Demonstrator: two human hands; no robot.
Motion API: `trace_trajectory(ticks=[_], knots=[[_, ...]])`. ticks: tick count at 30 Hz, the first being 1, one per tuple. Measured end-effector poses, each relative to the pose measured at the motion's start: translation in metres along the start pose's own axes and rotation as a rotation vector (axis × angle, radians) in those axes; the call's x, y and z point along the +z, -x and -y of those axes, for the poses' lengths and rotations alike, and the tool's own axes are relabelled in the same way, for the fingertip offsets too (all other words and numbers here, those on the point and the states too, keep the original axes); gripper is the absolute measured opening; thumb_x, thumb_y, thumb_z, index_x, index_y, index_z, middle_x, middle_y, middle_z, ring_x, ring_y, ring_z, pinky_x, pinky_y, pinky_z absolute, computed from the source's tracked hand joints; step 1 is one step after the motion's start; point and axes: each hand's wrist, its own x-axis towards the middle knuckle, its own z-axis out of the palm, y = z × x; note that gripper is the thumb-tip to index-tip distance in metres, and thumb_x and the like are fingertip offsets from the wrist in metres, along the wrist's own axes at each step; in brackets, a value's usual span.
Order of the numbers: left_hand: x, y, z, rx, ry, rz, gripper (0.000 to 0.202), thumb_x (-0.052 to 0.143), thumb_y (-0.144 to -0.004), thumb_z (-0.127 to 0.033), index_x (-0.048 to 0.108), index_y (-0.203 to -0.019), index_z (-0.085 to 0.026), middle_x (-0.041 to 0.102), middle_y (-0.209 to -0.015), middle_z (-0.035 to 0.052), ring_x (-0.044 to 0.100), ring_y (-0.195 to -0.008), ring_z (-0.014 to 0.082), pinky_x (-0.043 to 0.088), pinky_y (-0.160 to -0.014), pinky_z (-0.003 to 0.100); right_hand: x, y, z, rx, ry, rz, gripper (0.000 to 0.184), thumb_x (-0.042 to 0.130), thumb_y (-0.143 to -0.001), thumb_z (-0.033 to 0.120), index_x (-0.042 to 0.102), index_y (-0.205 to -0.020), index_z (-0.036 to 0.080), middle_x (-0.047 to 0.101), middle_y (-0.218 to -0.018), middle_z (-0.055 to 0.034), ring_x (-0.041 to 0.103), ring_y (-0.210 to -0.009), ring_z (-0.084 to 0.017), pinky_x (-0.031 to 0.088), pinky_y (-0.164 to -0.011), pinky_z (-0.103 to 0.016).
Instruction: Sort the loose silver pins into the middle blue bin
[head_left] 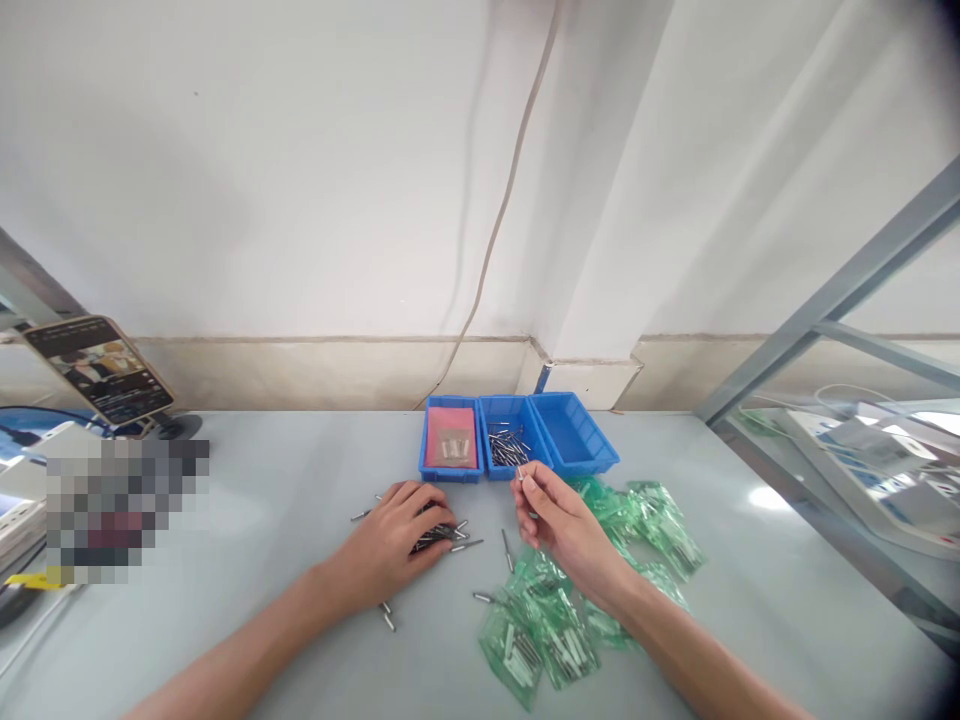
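Note:
My left hand is cupped over a pile of thin metal pins on the table, its fingers curled around them. More loose pins lie beside it, one of them between my two hands. Thumb and fingertips of my right hand pinch a small pale, shiny piece, mostly hidden, just in front of the blue bins. Under and around that hand lie several green plastic bags with metal and white pieces inside. The middle blue bin holds many metal pins.
A left blue bin contains a pink sheet and a small clear bag; a right blue bin stands beside the middle one. At the far left a phone is on a stand. Metal shelf frames rise at the right. A wall backs the table.

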Motion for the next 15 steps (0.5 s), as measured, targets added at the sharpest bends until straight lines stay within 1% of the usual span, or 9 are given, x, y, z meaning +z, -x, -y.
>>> trace_trajectory(ticks=[3, 8, 12, 15], knots=[[0.0003, 0.0000, 0.0001, -0.003, 0.003, -0.007, 0.015, 0.060, -0.110, -0.027, 0.069, -0.122, -0.024, 0.066, -0.125, 0.0071, 0.061, -0.112, 0.0259, 0.051, -0.102, 0.043, -0.0005, -0.0007, -0.0009, -0.026, 0.000, -0.001, 0.042, 0.074, -0.096, 0.064, 0.061, -0.100, 0.024, 0.049, -0.086, 0.0026, 0.040, -0.064, -0.013, 0.038, -0.057, -0.027], [0.0000, 0.0000, -0.0002, -0.003, 0.004, 0.001, 0.015, 0.061, -0.109, -0.026, 0.068, -0.122, -0.024, 0.066, -0.125, 0.0071, 0.060, -0.113, 0.0259, 0.050, -0.102, 0.043, 0.0008, -0.0008, 0.0019, -0.053, 0.053, -0.011, 0.040, 0.075, -0.095, 0.062, 0.062, -0.104, 0.025, 0.057, -0.093, 0.0006, 0.044, -0.066, -0.013, 0.041, -0.060, -0.028], [0.0005, 0.0002, 0.0002, 0.001, 0.001, 0.000, 0.014, 0.060, -0.110, -0.026, 0.068, -0.122, -0.024, 0.066, -0.125, 0.0075, 0.060, -0.113, 0.0260, 0.051, -0.102, 0.044, 0.0001, 0.0000, 0.0021, -0.091, 0.183, -0.033, 0.039, 0.072, -0.097, 0.062, 0.057, -0.100, 0.026, 0.049, -0.077, 0.0049, 0.045, -0.065, -0.015, 0.042, -0.063, -0.029], [0.0015, 0.0006, 0.0011, 0.006, 0.001, -0.010, 0.014, 0.061, -0.109, -0.026, 0.068, -0.121, -0.024, 0.065, -0.125, 0.0075, 0.060, -0.113, 0.0259, 0.051, -0.102, 0.044, -0.0013, 0.0006, -0.0012, -0.150, 0.325, -0.035, 0.037, 0.071, -0.098, 0.059, 0.055, -0.096, 0.026, 0.046, -0.075, 0.0054, 0.043, -0.065, -0.016, 0.038, -0.061, -0.029]])
